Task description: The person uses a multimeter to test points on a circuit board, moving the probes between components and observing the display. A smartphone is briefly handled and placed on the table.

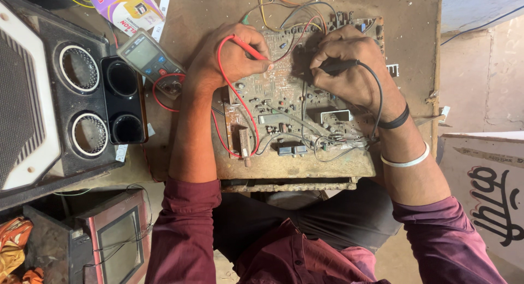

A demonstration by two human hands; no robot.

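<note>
Red probe (252, 49) and black probe (337, 67) touch the flat circuit board (295, 120).

One head-worn view, looking steeply down from above the person's lap. Near range: board (297, 106) fills centre frame, both forearms enter from the bottom edge. Table (218, 11) top runs to upper edge; speaker box (33, 98) cropped at left.

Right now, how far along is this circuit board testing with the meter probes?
Set up already: the multimeter lies beside the circuit board, with its red lead run across to it. In hand: the left hand presses the red probe and the right hand the black probe onto the board's upper middle. Left: the lower half, untouched by either probe. The meter's reading is too small to tell.
</note>
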